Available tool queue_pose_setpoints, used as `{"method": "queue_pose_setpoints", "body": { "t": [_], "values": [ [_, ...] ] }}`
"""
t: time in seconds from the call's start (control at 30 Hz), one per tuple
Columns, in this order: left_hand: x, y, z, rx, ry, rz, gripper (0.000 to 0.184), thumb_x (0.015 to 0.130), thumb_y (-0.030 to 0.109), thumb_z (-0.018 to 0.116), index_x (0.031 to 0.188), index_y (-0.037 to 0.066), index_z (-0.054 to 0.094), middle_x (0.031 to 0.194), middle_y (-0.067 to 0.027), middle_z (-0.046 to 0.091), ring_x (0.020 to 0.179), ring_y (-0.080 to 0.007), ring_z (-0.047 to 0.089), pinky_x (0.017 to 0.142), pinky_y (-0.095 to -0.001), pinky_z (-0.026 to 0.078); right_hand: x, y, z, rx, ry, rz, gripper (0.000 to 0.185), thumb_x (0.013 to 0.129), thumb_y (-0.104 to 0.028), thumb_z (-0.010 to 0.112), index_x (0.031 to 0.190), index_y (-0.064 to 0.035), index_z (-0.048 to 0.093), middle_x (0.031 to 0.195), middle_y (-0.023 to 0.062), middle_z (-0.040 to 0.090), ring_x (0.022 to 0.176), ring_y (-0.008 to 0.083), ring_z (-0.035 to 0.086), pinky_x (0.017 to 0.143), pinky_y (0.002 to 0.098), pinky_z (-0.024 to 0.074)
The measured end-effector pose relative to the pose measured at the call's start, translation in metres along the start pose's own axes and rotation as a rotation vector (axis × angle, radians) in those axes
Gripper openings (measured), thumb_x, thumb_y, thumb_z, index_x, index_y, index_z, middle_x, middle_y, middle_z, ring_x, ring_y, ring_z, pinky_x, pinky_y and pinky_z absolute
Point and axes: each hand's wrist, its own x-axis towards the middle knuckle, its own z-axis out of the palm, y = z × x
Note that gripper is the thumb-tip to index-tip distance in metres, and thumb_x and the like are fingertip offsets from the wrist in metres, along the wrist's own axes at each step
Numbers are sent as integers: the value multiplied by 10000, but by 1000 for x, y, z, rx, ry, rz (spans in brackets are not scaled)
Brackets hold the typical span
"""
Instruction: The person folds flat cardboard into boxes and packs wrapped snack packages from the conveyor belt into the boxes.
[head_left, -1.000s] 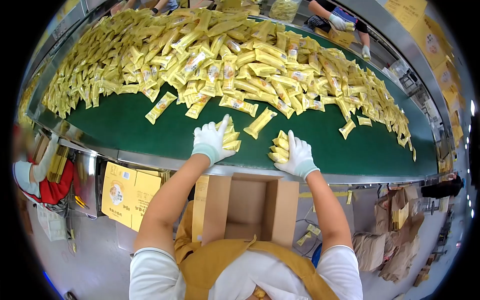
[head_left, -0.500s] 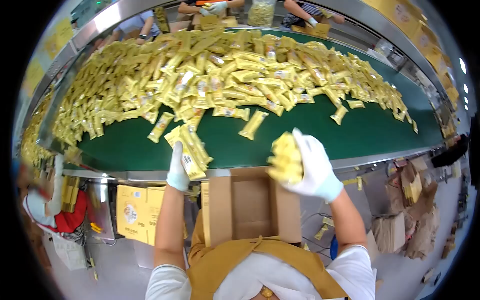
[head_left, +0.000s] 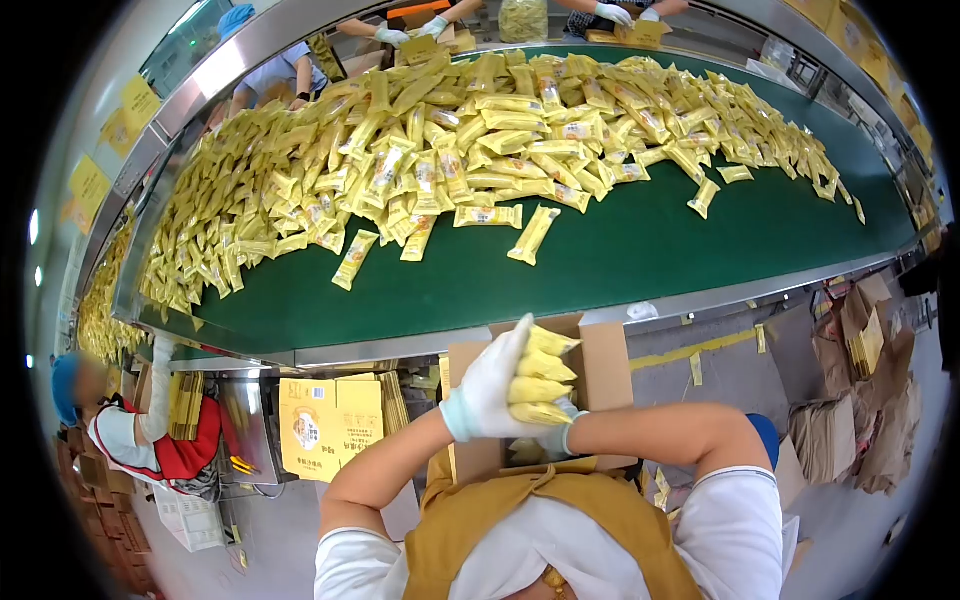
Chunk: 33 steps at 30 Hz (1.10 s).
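Observation:
My left hand (head_left: 492, 388), in a white glove, grips several yellow packets (head_left: 543, 375) stacked side by side above an open cardboard box (head_left: 607, 365). My right hand (head_left: 560, 425) is low in the box, mostly covered by my left hand and the packets; its fingers and anything in them are hidden. Beyond the box, a large heap of yellow packets (head_left: 430, 150) lies on the green belt (head_left: 450, 290), with a few loose packets (head_left: 534, 235) along its near side.
Flattened yellow cartons (head_left: 330, 425) stand left of the box. A person in a red apron (head_left: 190, 445) is at the far left, and other people work across the belt. Brown paper sacks (head_left: 825, 435) lie at the right. A metal rail (head_left: 400, 350) edges the belt.
Both hands have come from the belt to the box. My left hand has swung right with its packets over the box, and my right hand has gone down beneath it.

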Motion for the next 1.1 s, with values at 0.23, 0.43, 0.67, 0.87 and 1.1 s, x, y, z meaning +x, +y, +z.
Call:
{"method": "queue_pose_setpoints", "body": {
  "t": [0.23,0.43,0.67,0.87,1.1],
  "values": [
    [5,-4,33,1123,29,132,919,730,404,773,1433,-63,407,1205,-199,542,1169,-355,510,1048,-502,359,6,5,19,112,-136,-119,501,978,-295,485,1404,-31,492,1476,221,486,1376,319,464,1137,426,363],
    [18,-32,63,1290,-219,-165,869,803,488,688,1463,-4,412,1122,-140,557,1069,-296,519,960,-472,373,8,-12,13,25,-137,79,428,964,-303,547,1347,-130,624,1396,118,607,1214,319,624,915,559,515],
    [36,-83,70,1160,-679,-298,987,835,516,672,1566,14,237,1345,-181,512,1246,-306,498,1013,-444,377,12,-16,-23,-213,-317,-109,563,914,-527,638,1304,-122,672,1285,108,673,1133,331,658,876,550,533],
    [83,-1,-84,88,-1061,-294,543,943,353,642,1359,9,598,1388,-168,610,1260,-300,584,1070,-449,439,-61,98,-158,838,-45,-450,357,986,-351,614,1163,-62,726,1031,77,752,945,181,688,895,322,528],
    [171,-79,-245,703,490,-333,775,834,528,722,1392,17,551,1393,-202,570,1296,-318,550,1088,-412,437,53,236,-177,496,747,81,529,899,-427,682,1325,-118,626,1320,198,604,1330,409,466,1123,411,385]
  ]
}}
